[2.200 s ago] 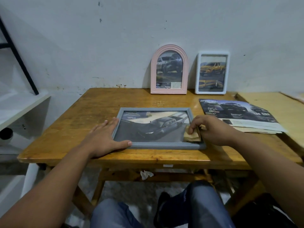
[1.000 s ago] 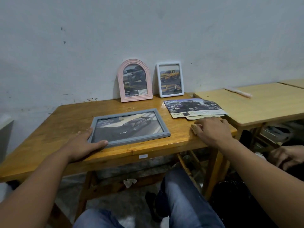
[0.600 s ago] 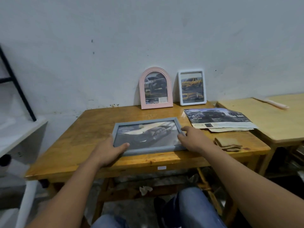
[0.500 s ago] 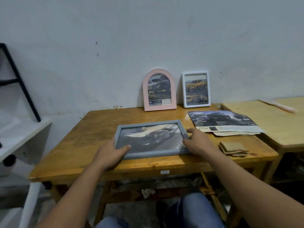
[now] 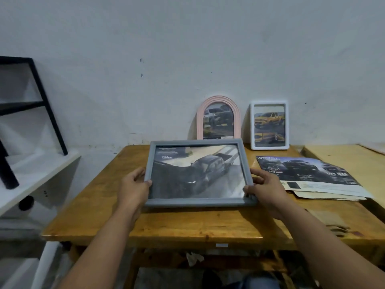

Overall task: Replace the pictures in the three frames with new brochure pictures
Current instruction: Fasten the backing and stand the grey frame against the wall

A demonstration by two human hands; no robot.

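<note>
— Grey frame (image 5: 199, 202) is in your two hands, in the centre of the picture. Do you have it well?

— You do. Your left hand (image 5: 133, 187) grips the left edge, thumb on the front border and the other fingers curled behind. Your right hand (image 5: 265, 189) grips the right edge near the lower corner in the same way. The frame is tilted, its top edge raised toward the wall and its lower edge low over the wooden table (image 5: 187, 224); whether that edge touches the wood, you cannot tell from this view. Inside it is a picture of a dark pickup.

— Where are the other two frames?

— At the back edge of the table, upright against the wall. The pink arched frame (image 5: 218, 101) stands in the upper middle, partly hidden behind the top edge of your grey frame. The white frame (image 5: 269, 146) stands just to its right, with a yellow truck in it.

— And the brochures?

— The brochure (image 5: 308, 176) lies flat at the right side, near your right hand, on other papers (image 5: 325, 196), and their right end reaches over the table edge toward a second table (image 5: 343, 161).

— How much room do you have?

— Bare wood is open in front of the frame, to the near table edge, and also at the left of your left hand. At the far left of the picture a white shelf (image 5: 31, 180) with a black metal stand (image 5: 48, 113) is well apart from the table.
</note>
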